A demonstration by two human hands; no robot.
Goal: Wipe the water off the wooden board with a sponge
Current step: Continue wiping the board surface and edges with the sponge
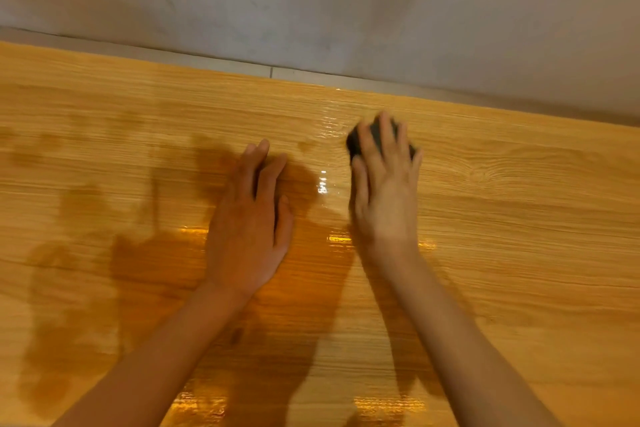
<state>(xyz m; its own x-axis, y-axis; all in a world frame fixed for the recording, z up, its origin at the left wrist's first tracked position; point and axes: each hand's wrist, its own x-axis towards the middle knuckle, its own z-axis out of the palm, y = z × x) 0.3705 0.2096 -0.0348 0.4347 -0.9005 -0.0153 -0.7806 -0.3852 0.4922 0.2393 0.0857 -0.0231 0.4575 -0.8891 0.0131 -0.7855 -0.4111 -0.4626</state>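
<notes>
In the head view, the wooden board fills the lower two thirds of the frame, with a grey wall above its far edge. The right hand, right of centre, presses flat on a dark sponge, fingers spread over it and gripping it against the wood; the sponge sits in the upper middle of the frame, near the board's far edge. The left hand, at centre, lies open and flat on the board, holding nothing. The job looks only partly done: glossy wet patches glint between the two hands, beside the sponge, and along the bottom centre of the frame. The right part of the board looks matt and likely dry. Dark areas at left and lower left may be shadow or damp; I cannot tell which. The glossy middle and bottom strips seem left to wipe.
</notes>
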